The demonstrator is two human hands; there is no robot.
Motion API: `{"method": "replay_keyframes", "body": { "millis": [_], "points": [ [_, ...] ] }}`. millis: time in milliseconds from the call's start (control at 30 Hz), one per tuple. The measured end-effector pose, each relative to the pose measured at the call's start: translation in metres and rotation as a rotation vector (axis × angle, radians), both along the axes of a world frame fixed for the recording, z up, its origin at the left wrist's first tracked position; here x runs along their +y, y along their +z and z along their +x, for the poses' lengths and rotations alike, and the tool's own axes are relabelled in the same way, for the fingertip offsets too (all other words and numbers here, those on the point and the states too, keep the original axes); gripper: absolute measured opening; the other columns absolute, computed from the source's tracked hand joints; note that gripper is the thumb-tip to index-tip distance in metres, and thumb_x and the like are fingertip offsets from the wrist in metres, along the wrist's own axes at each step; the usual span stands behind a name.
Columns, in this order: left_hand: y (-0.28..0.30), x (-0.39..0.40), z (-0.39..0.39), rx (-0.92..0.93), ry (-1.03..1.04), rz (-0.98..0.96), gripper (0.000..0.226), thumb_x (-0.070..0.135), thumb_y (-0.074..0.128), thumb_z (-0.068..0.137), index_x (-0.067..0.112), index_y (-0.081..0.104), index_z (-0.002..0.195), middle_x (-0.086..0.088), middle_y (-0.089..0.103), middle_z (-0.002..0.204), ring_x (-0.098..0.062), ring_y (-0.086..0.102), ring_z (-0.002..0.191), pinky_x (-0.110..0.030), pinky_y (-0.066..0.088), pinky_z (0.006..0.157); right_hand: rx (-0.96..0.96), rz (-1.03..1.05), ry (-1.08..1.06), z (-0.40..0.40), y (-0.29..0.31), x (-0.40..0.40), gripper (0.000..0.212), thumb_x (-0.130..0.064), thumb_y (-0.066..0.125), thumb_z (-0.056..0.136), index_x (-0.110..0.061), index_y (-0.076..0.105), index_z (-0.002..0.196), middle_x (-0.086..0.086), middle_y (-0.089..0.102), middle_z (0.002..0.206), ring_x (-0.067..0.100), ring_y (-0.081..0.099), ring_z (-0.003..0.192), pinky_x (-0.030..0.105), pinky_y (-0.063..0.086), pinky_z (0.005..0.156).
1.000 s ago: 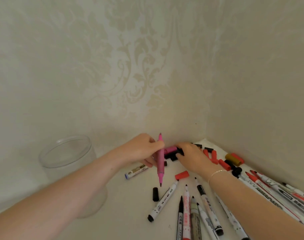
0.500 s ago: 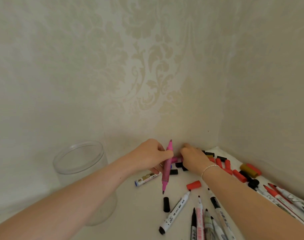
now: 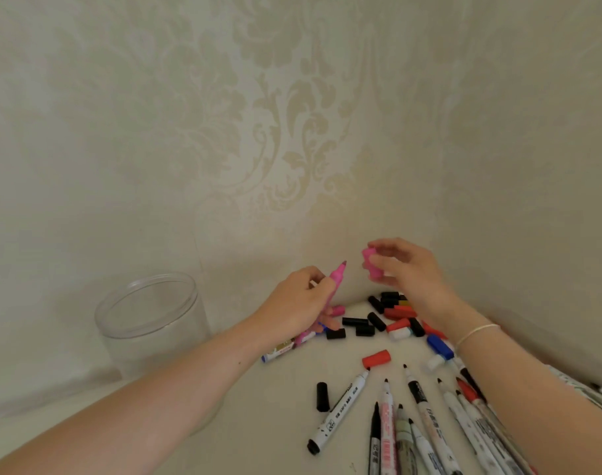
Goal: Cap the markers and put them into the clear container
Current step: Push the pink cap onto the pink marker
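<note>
From the head camera, the job looks barely begun: the clear container (image 3: 149, 323) stands at the left by the wall and nothing can be made out inside it, while a row of uncapped markers (image 3: 426, 430) lies fanned out at the lower right with their tips bare, and a scatter of loose black and red caps (image 3: 388, 320) sits in the corner beyond them. A separate red cap (image 3: 376, 358) and a black cap (image 3: 322, 396) lie apart from that heap, nearer the marker tips, and a blue cap (image 3: 439, 345) rests just beside the right forearm. My reading is that the first capping is in hand and every other marker remains to be done. The left hand (image 3: 298, 308) is curled round a pink marker (image 3: 335, 281), held tilted with its bare upper tip pointing up and to the right; the lower end is hidden behind the fingers. The right hand (image 3: 407, 269) is raised above the cap heap and pinches a pink cap (image 3: 370, 264) between thumb and fingertips, close to the marker's tip but not touching it. A thin bracelet (image 3: 477, 332) circles the right wrist. Both forearms reach in from the lower edge, the left one crossing in front of the container's base.
</note>
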State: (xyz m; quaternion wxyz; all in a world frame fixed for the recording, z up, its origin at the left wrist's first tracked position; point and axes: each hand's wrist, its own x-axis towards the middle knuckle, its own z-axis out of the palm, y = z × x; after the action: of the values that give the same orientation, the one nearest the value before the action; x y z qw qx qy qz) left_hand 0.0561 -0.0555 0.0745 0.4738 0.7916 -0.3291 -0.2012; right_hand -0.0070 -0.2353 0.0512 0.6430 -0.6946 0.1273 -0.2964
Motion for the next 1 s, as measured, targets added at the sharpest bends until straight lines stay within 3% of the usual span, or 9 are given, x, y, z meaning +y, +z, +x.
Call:
{"method": "replay_keyframes", "body": {
  "millis": [167, 267, 433, 600, 733, 867, 1000],
  "points": [
    [-0.003, -0.004, -0.005, 0.090, 0.007, -0.131, 0.034, 0.041, 0.048, 0.095, 0.008, 0.053, 0.098, -0.009, 0.063, 0.075, -0.017, 0.071, 0.066, -0.035, 0.060, 0.066, -0.061, 0.222, 0.214, -0.034, 0.020, 0.003, 0.028, -0.003, 0.053, 0.091, -0.008, 0.064, 0.116, 0.007, 0.069, 0.109, 0.016, 0.065, 0.095, 0.029, 0.053, 0.088],
    [-0.004, -0.007, -0.008, 0.050, 0.002, -0.154, 0.034, 0.040, 0.048, 0.095, 0.007, 0.052, 0.098, -0.009, 0.066, 0.080, -0.019, 0.069, 0.066, -0.041, 0.061, 0.070, -0.073, 0.278, 0.242, -0.039, 0.016, 0.007, 0.029, -0.004, 0.051, 0.092, -0.008, 0.062, 0.118, 0.007, 0.070, 0.107, 0.015, 0.065, 0.094, 0.025, 0.053, 0.082],
    [-0.001, -0.006, -0.019, -0.049, -0.067, -0.145, 0.030, 0.042, 0.045, 0.095, 0.013, 0.052, 0.095, -0.009, 0.070, 0.088, -0.012, 0.062, 0.065, -0.028, 0.055, 0.066, -0.080, 0.341, 0.244, -0.046, 0.011, 0.013, 0.026, -0.005, 0.052, 0.090, -0.004, 0.063, 0.114, 0.008, 0.071, 0.103, 0.015, 0.064, 0.091, 0.025, 0.049, 0.084],
    [-0.002, -0.004, -0.022, -0.142, -0.099, -0.126, 0.025, 0.045, 0.045, 0.096, 0.021, 0.051, 0.092, -0.005, 0.071, 0.086, -0.013, 0.062, 0.070, -0.038, 0.054, 0.074, -0.085, 0.379, 0.240, -0.049, 0.009, 0.018, 0.027, -0.003, 0.051, 0.091, 0.000, 0.064, 0.115, 0.010, 0.069, 0.097, 0.017, 0.062, 0.089, 0.026, 0.049, 0.086],
    [-0.003, -0.005, -0.025, -0.146, -0.103, -0.132, 0.030, 0.051, 0.046, 0.096, 0.022, 0.050, 0.092, -0.002, 0.069, 0.082, -0.022, 0.068, 0.085, -0.042, 0.053, 0.079, -0.122, 0.422, 0.223, -0.051, 0.012, 0.021, 0.029, -0.004, 0.046, 0.095, -0.008, 0.064, 0.117, 0.007, 0.066, 0.091, 0.016, 0.061, 0.080, 0.029, 0.049, 0.086],
    [-0.004, -0.005, -0.027, -0.146, -0.111, -0.118, 0.029, 0.050, 0.046, 0.096, 0.021, 0.050, 0.092, -0.004, 0.070, 0.085, -0.012, 0.061, 0.069, -0.042, 0.052, 0.080, -0.124, 0.449, 0.197, -0.050, 0.015, 0.025, 0.025, -0.005, 0.042, 0.097, -0.001, 0.063, 0.110, 0.010, 0.063, 0.092, 0.016, 0.060, 0.078, 0.027, 0.051, 0.079],
    [-0.004, -0.005, -0.028, -0.144, -0.121, -0.108, 0.028, 0.049, 0.045, 0.096, 0.022, 0.049, 0.091, -0.001, 0.069, 0.084, -0.008, 0.060, 0.067, -0.036, 0.052, 0.076, -0.140, 0.484, 0.202, -0.048, 0.016, 0.029, 0.023, -0.004, 0.041, 0.098, -0.006, 0.059, 0.111, 0.011, 0.060, 0.089, 0.017, 0.060, 0.072, 0.025, 0.055, 0.072]
  ]
}}
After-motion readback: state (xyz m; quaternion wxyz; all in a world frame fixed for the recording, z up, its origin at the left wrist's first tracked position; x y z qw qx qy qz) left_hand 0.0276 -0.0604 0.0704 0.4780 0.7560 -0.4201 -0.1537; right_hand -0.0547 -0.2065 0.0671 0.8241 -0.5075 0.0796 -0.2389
